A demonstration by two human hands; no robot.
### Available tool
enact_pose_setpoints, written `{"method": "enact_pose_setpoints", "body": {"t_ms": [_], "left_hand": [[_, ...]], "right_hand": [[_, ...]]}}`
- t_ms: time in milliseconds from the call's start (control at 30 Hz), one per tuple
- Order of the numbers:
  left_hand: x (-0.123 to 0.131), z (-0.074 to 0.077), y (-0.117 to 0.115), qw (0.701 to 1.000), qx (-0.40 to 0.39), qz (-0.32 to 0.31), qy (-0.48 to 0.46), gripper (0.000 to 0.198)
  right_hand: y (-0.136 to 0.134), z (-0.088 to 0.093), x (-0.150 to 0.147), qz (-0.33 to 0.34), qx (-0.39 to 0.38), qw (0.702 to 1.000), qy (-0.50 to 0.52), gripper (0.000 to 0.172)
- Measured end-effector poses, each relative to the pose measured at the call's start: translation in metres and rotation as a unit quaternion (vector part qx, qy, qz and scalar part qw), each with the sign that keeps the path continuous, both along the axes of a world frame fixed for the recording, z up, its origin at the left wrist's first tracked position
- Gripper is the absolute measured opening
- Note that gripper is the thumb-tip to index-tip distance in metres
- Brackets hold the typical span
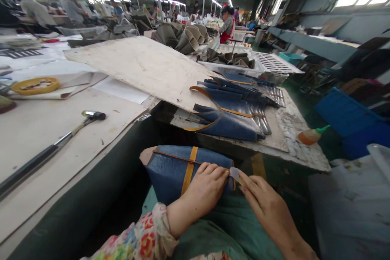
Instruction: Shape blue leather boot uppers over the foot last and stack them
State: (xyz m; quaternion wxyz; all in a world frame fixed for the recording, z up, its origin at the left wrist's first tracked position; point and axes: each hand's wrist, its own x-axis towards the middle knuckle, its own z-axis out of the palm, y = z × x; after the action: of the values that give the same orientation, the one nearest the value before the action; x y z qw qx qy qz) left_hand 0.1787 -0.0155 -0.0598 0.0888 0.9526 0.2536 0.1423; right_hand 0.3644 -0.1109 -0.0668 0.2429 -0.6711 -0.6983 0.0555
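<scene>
A blue leather piece [170, 172], perhaps a boot upper, lies across my lap on a green apron [210, 235]. An orange strip crosses it, a brown seam runs lengthwise, and its left end shows a pinkish-tan tip. My left hand [207, 185] presses on the right part of the piece, fingers curled together over the seam. My right hand [265, 197] grips a small tool with a flat, pale, rounded end [234, 172], which meets the edge of the piece beside my left fingertips. The tool's handle is mostly hidden in the fingers.
Similar blue leather pieces [231, 105] lie stacked on the bench ahead, near a glue bottle [312, 135] with a green tip. Leftward, a hammer [70, 136] and a yellow tape ring [35, 85] rest on the table. Blue crates [347, 111] and a translucent bin [344, 211] stand right.
</scene>
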Motion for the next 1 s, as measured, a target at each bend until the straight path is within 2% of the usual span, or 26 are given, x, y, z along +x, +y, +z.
{"method": "enact_pose_setpoints", "body": {"t_ms": [100,300,500,633,833,1000], "left_hand": [[-0.005,-0.002,-0.001,0.999,-0.004,0.023,-0.029,0.03],[-0.012,-0.002,0.001,0.996,-0.016,0.046,-0.069,0.03],[-0.025,-0.004,0.003,0.995,-0.016,0.072,-0.063,0.033],[-0.036,-0.005,0.006,0.994,-0.002,0.088,-0.06,0.034],[-0.056,-0.003,0.011,0.99,0.037,0.125,-0.06,0.032],[-0.077,-0.002,0.012,0.985,0.055,0.15,-0.063,0.033]], "right_hand": [[0.005,0.004,-0.004,0.01,0.019,0.999,-0.037,0.034],[0.014,0.002,-0.016,0.029,0.042,0.998,-0.028,0.033],[0.029,0.01,-0.032,0.068,0.042,0.996,-0.028,0.031],[0.04,0.012,-0.045,0.086,0.049,0.995,-0.024,0.03],[0.055,0.005,-0.067,0.118,0.06,0.99,-0.05,0.033],[0.067,0.007,-0.083,0.142,0.044,0.988,-0.043,0.034]]}}
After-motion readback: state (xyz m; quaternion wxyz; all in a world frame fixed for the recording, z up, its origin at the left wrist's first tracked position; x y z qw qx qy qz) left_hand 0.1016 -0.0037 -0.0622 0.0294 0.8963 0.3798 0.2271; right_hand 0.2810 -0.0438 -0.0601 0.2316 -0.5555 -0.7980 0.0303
